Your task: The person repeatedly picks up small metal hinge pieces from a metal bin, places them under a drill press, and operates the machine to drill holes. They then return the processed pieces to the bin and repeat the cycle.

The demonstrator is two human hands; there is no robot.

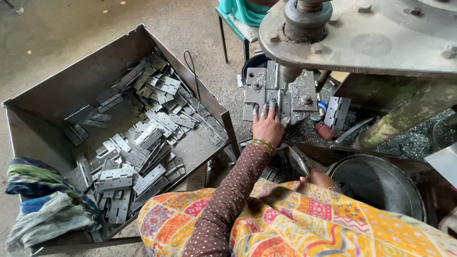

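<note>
Pressing fingertips together on a grey hinge (272,102) under the press ram (290,71), upper centre, left hand (268,126) steadies it for punching; right hand (320,179), grip hidden, rests lower right; hinge bin (43,102) sits left

Right hand (318,179): mostly concealed behind the yellow patterned garment (304,223); finger posture indeterminable. Left hand (268,124): fingertips lie on the grey hinge plate (266,90), but whether they grip it is unclear. Grey steel press head (362,33): cropped by the top and right edges. Round dark metal drum (381,185): partly covered by the garment. Teal stool (235,24): cropped above.
</note>
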